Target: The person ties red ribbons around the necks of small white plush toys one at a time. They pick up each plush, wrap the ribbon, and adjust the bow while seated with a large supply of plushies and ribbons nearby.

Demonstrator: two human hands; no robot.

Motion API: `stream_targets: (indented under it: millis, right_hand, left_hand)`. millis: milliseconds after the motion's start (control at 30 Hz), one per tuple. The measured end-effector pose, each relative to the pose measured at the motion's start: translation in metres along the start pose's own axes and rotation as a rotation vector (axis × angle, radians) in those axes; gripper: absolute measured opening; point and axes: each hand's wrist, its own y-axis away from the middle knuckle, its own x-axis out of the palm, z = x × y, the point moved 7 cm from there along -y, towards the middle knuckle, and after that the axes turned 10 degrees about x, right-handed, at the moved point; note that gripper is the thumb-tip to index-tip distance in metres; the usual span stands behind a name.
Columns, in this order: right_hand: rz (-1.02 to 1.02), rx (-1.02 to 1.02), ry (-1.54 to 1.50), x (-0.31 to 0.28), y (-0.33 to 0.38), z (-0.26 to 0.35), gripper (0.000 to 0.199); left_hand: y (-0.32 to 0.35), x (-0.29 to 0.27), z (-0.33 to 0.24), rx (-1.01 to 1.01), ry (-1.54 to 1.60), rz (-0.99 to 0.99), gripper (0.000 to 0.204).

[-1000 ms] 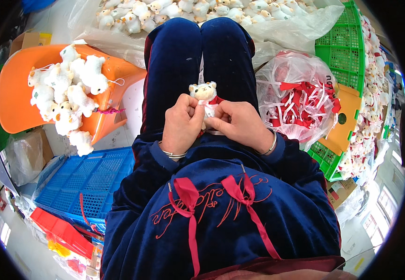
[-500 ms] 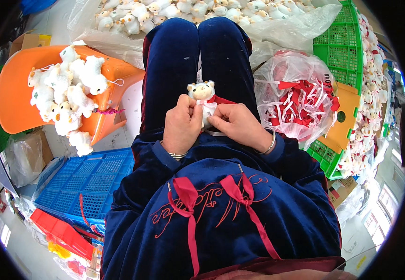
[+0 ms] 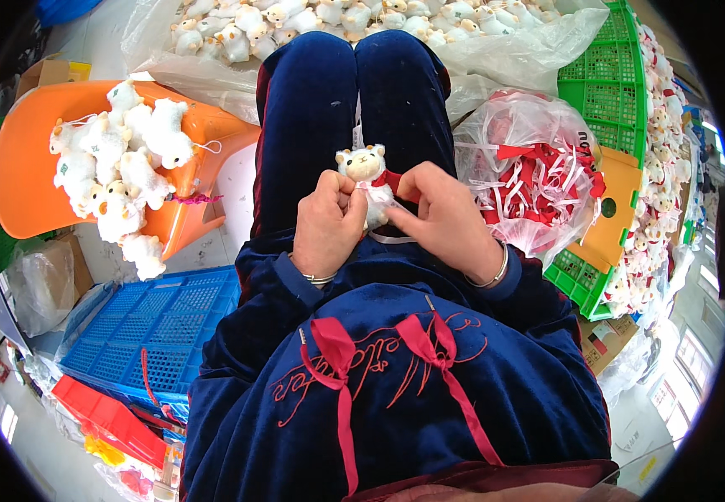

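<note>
A small white plush animal (image 3: 373,205) with tan ears and a dark-eyed face lies face up in my lap. A piece of red cloth (image 3: 391,178) shows behind its neck, and a pale ribbon crosses its chest. My left hand (image 3: 330,219) is closed at the toy's left side, thumb and curled fingers pressed against it. On the other side, my right hand (image 3: 446,219) is bent with thumb and forefinger at the ribbon's end, just off the toy's body. The fingertips partly hide the ribbon.
An orange chair (image 3: 28,180) at left carries several white plush toys (image 3: 120,205). Blue (image 3: 153,322) and red (image 3: 112,418) crates stand below it. At right are a plastic bag of red pieces with white ribbons (image 3: 538,188) and a green crate (image 3: 605,79). More plush toys (image 3: 245,29) lie beyond my knees.
My right hand has drawn away from the toy, to the right, and its fingers have lifted and spread somewhat. My left hand stays at the toy's side.
</note>
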Motion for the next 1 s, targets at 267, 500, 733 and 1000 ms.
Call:
stream_targets:
  millis: [267,500,733,1000]
  right_hand:
    - [-0.005,0.014,-0.19,0.022,-0.012,-0.009,0.018]
    - [0.031,0.104,-0.391,0.025,-0.018,-0.019,0.008]
    - [0.035,0.117,-0.39,0.025,-0.019,-0.014,0.008]
    - [0.081,0.13,-0.359,0.022,-0.025,-0.014,0.01]
  left_hand:
    - [0.001,0.0,0.002,0.039,0.022,0.002,0.012]
    - [0.003,-0.002,0.0,-0.08,0.115,0.069,0.013]
    - [-0.018,-0.029,-0.005,-0.108,0.033,0.344,0.023]
    - [-0.042,-0.018,-0.019,-0.145,-0.195,0.338,0.03]
